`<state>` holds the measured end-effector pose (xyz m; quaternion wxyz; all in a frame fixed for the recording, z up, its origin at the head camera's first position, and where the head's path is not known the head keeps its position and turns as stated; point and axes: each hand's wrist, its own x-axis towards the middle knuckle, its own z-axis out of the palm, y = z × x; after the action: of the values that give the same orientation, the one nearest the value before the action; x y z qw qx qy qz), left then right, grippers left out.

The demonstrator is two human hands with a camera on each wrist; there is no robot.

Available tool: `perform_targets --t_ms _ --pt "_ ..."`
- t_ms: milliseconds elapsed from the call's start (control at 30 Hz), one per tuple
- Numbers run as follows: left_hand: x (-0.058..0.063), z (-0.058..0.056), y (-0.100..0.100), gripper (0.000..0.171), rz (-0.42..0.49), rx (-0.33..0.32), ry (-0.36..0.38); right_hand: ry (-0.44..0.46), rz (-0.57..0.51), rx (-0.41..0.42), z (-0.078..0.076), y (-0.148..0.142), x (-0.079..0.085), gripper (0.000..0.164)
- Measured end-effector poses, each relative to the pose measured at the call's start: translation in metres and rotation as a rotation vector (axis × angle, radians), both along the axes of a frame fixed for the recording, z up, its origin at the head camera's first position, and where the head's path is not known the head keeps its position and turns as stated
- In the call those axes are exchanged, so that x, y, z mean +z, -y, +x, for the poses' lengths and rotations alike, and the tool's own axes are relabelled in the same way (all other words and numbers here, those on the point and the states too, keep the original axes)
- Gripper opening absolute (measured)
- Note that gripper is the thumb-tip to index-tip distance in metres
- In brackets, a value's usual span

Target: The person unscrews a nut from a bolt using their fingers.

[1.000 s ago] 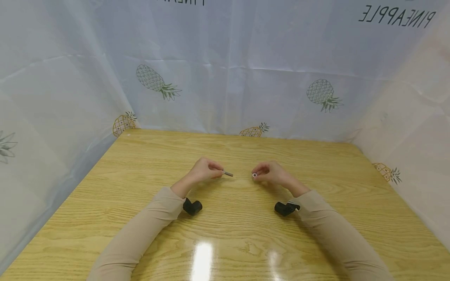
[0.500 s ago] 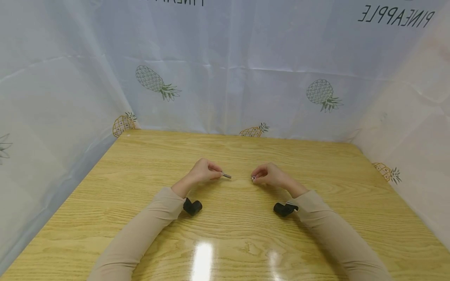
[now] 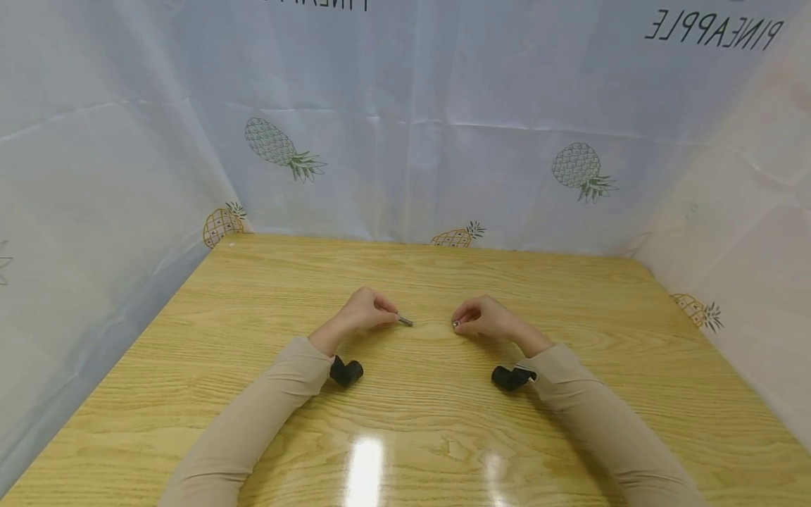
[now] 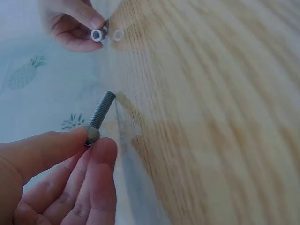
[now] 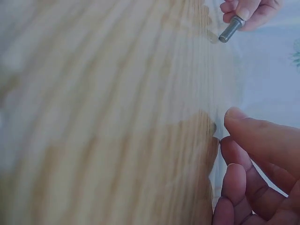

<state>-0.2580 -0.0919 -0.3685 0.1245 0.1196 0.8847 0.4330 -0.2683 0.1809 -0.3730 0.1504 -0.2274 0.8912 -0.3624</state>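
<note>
My left hand point(image 3: 365, 310) pinches a threaded metal bolt point(image 4: 101, 111) at its head, between thumb and fingers. The bare shank sticks out toward the other hand, its tip low over the wooden table point(image 3: 405, 422). Across a short gap, my right hand point(image 3: 491, 318) holds a small metal nut point(image 4: 97, 35) at its fingertips, the hole showing in the left wrist view. Bolt and nut are apart. In the right wrist view the nut is hidden, while the bolt point(image 5: 231, 30) shows at the top with its end toward that camera.
Black wrist camera mounts point(image 3: 346, 372) sit below both sleeves, close over the tabletop. A pale curtain point(image 3: 405, 141) printed with pineapples stands along the table's back edge and both sides.
Both hands have sunk slightly toward the table. The bolt's tip has moved a little left and down, and the nut has turned so its hole faces the head camera less.
</note>
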Motion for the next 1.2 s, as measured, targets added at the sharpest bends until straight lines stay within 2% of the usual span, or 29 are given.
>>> perform_targets --t_ms 167,400,933,1200 --pt "0.0003 0.0014 -0.0005 0.018 -0.038 -0.021 0.002 -0.011 0.002 0.012 -0.0011 -0.0008 -0.0016 0.017" --pt "0.0012 0.0029 -0.0004 0.017 -0.043 -0.038 0.02 -0.013 0.005 0.008 -0.0017 -0.0009 -0.0013 0.018" --pt "-0.0009 0.0013 -0.0007 0.016 -0.062 -0.032 0.001 -0.005 0.009 0.002 -0.0021 0.0001 -0.0019 0.018" --pt "-0.0004 0.0026 -0.0005 0.018 -0.059 -0.024 0.015 -0.012 0.016 0.002 -0.0024 -0.001 -0.0016 0.02"
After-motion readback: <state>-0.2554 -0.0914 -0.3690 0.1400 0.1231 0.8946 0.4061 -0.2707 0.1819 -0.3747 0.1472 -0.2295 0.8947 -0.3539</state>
